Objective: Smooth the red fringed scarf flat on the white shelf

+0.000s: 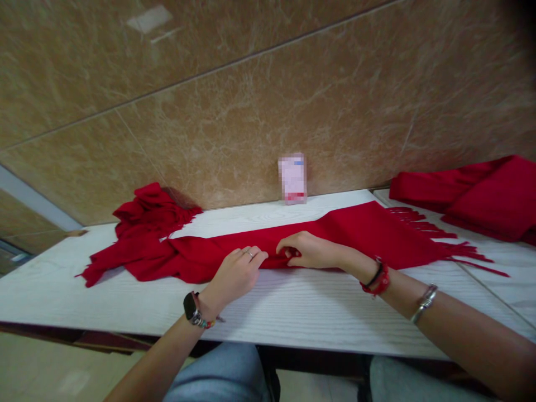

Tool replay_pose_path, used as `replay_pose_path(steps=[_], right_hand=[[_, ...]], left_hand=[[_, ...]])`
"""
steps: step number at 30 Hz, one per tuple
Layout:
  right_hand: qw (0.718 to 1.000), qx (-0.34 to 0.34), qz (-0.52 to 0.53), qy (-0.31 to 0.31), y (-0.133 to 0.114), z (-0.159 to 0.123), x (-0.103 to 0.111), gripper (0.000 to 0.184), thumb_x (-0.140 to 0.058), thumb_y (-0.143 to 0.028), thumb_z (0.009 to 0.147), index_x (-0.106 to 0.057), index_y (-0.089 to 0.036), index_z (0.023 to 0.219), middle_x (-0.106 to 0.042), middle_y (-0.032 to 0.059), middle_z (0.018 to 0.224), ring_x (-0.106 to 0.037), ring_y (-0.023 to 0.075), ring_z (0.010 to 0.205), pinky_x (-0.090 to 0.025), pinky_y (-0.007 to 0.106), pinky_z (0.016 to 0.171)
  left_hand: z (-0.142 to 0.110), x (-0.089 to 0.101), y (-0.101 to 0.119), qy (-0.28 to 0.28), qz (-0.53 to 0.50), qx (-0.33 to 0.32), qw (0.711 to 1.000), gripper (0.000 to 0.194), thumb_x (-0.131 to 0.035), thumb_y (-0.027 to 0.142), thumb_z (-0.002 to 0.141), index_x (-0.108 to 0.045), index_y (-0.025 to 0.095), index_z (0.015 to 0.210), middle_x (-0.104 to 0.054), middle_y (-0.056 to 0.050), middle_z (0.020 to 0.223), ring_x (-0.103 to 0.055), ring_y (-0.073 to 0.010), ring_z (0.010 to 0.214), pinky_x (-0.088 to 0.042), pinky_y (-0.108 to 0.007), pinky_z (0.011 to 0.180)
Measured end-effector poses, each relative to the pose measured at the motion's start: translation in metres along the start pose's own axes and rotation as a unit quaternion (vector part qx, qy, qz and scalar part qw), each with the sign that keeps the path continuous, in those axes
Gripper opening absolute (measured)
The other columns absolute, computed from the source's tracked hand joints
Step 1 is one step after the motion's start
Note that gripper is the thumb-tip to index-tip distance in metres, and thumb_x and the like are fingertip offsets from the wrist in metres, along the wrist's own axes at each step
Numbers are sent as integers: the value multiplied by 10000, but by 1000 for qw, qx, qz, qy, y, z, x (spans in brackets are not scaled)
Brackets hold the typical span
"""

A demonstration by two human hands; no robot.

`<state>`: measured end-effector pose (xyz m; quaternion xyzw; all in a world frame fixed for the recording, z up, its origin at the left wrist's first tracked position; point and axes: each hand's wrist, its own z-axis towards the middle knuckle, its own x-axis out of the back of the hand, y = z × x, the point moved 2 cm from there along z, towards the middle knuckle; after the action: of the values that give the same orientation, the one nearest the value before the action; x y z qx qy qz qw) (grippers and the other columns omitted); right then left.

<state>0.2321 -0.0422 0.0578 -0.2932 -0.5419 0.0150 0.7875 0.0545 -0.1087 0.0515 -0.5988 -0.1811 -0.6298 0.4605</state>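
Observation:
A long red scarf (360, 234) with a fringed end lies stretched along the white tabletop. Its right part is flat and wide, while its middle is gathered into narrow folds. My left hand (238, 276), with a ring and a watch at the wrist, is closed on the near edge of the scarf's middle; its fingertips are partly hidden. Just to the right, my right hand (310, 250) has curled fingers and thumb on the same folds, with red cloth between them. The scarf's left part runs loosely into a crumpled heap of red cloth (146, 215).
More folded red cloth (473, 195) lies at the far right. A small pale pack (293, 178), blurred out, stands against the brown marble-look wall (234, 134). The white table (293, 318) has its front edge close to my knees, and a seam crosses it at the right.

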Motion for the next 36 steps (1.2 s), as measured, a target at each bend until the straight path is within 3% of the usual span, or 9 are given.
replay_pose_path(steps=[5,9,14,20,23,26,29,33,36], right_hand=[[999,7,-18,-47,-1,-2,-1,173,-588,-105,683,-623,-145,848,-580,4,732,-476,101,605,-371,204,549],[994,20,-23,-101,1,-5,-5,205,-542,-66,671,-639,-147,832,-596,5,726,-471,98,595,-373,206,558],[991,13,16,-130,4,-6,-8,162,-590,-151,693,-647,-147,845,-591,-3,710,-486,94,578,-379,196,530],[991,26,7,-130,3,-6,-8,143,-580,-190,732,-663,-148,841,-622,19,747,-530,114,613,-421,223,577],[995,61,5,-80,-2,-5,-15,224,-555,-201,772,-650,-156,970,-638,63,937,-578,158,837,-452,274,765],[996,79,-4,-44,-7,-4,-25,382,-513,-167,804,-556,-168,1184,-549,90,1218,-470,186,1134,-357,333,978],[993,86,1,-75,-11,-4,-35,425,-426,-141,854,-477,-189,1273,-480,67,1317,-367,171,1246,-272,362,1054],[988,83,25,-127,-11,-5,-39,428,-370,-171,897,-410,-230,1320,-445,46,1350,-311,174,1285,-180,435,1086],[987,80,36,-131,-12,-5,-39,419,-360,-218,915,-383,-242,1333,-425,46,1364,-279,176,1300,-145,453,1089]], left_hand=[[-5,9,3,-66,45,2,997,280,-418,3,772,-522,154,984,-586,-63,905,-567,-201,841,-462,-322,729],[-18,8,-8,-121,89,80,985,368,-394,-55,736,-519,142,1021,-585,-97,998,-574,-213,898,-464,-325,736],[-43,3,-27,-169,128,148,966,387,-377,-52,745,-534,131,1048,-580,-113,1010,-567,-215,929,-464,-307,737],[-70,5,-55,-110,160,241,951,371,-350,-18,771,-546,129,1050,-539,-124,1069,-564,-221,903,-469,-298,701],[-84,2,-69,-111,132,261,950,389,-336,-35,754,-543,109,1051,-570,-127,1026,-564,-222,931,-468,-301,751],[-99,-5,-80,-155,68,232,958,470,-313,-68,725,-522,114,1104,-593,-114,1063,-555,-194,1001,-442,-292,843],[-111,-10,-88,-188,39,220,956,512,-316,-79,701,-523,135,1118,-604,-93,1083,-561,-182,1008,-433,-284,855],[-120,-12,-98,-147,94,261,949,359,-345,-7,761,-572,111,1012,-628,-125,953,-577,-243,923,-448,-337,785],[-125,-13,-106,-131,100,270,948,323,-351,14,779,-578,113,986,-626,-126,938,-578,-237,900,-439,-332,784]])
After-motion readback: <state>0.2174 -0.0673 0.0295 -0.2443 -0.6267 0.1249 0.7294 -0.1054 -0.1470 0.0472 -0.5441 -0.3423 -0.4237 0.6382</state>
